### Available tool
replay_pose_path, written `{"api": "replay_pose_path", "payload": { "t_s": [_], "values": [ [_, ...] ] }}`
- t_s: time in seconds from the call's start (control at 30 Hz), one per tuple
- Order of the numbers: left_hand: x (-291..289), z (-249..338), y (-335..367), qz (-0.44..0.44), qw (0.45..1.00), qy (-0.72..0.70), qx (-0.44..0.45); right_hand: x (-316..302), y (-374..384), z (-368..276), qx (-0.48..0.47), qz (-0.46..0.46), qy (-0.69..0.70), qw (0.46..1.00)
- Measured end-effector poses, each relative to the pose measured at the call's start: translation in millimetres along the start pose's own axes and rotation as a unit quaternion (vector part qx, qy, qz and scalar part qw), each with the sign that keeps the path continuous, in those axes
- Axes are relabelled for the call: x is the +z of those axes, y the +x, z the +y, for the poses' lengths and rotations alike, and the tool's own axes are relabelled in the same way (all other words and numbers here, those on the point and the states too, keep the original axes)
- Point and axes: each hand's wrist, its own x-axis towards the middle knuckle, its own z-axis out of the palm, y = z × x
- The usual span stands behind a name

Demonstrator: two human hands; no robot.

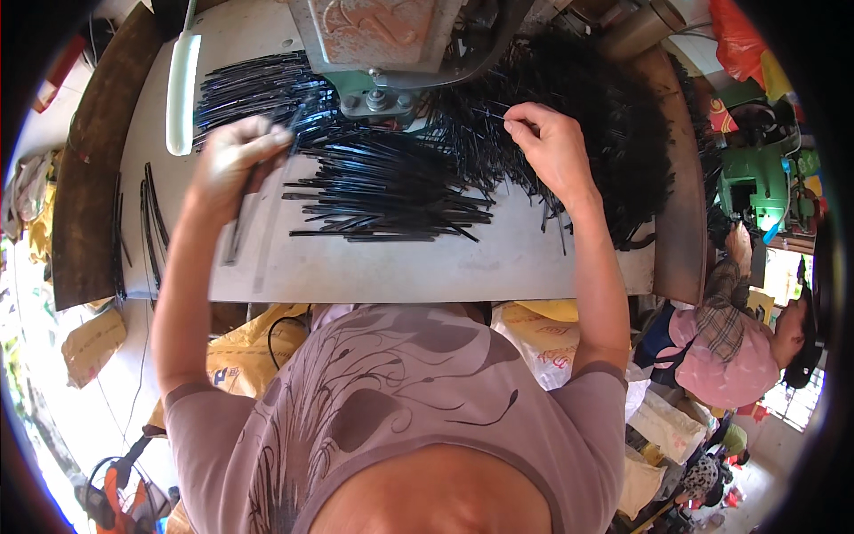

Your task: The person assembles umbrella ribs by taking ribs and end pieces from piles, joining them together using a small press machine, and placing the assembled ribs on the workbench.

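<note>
My left hand [233,165], smeared by motion, is closed on a thin black strip [238,218] that hangs below the fingers over the white worktop [374,271]. My right hand [553,147] is pinched, thumb against forefinger, at the left part of a large tangled heap of fine black strips [614,116]. What sits between those fingertips is too small to make out. Between my hands lies a loose stack of flat black strips [391,191]. Behind it, to the left, is another layer of black strips [258,89].
A machine head [378,36] with a green metal base [377,100] stands over the worktop's far middle. Left of it hangs a white lamp [183,93]. Wooden boards [89,169] edge the table. Several strips [151,218] lie at left. A person in pink [729,356] sits at right.
</note>
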Motion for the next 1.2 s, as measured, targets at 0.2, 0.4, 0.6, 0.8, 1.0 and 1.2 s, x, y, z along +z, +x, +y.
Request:
{"api": "replay_pose_path", "payload": {
  "t_s": [0.2, 0.4, 0.6, 0.8, 1.0, 1.2],
  "values": [
    [-103.1, -10.7, -41.6, 0.16, 0.758, 0.631, -0.034, 7.9, 7.3, -3.4, -0.159, 0.06, -0.233, 0.958],
    [-44.0, -3.4, -35.6, 0.178, 0.802, 0.556, 0.125, 17.4, 11.5, 3.8, -0.178, 0.05, -0.315, 0.931],
    [41.4, -10.7, 9.0, 0.06, 0.803, 0.493, 0.329, 7.2, -4.0, -21.1, -0.143, 0.016, -0.292, 0.945],
    [54.8, -41.5, 38.6, 0.09, 0.749, 0.552, 0.354, -4.3, -18.7, -33.6, -0.091, 0.051, 0.044, 0.994],
    [57.4, -46.7, 32.5, 0.098, 0.728, 0.531, 0.422, 2.1, -12.6, -35.1, -0.056, 0.039, 0.346, 0.936],
    [54.8, -42.4, 27.6, 0.089, 0.776, 0.469, 0.412, 22.3, -7.3, -35.7, 0.057, -0.032, 0.436, 0.897]
  ]
}}
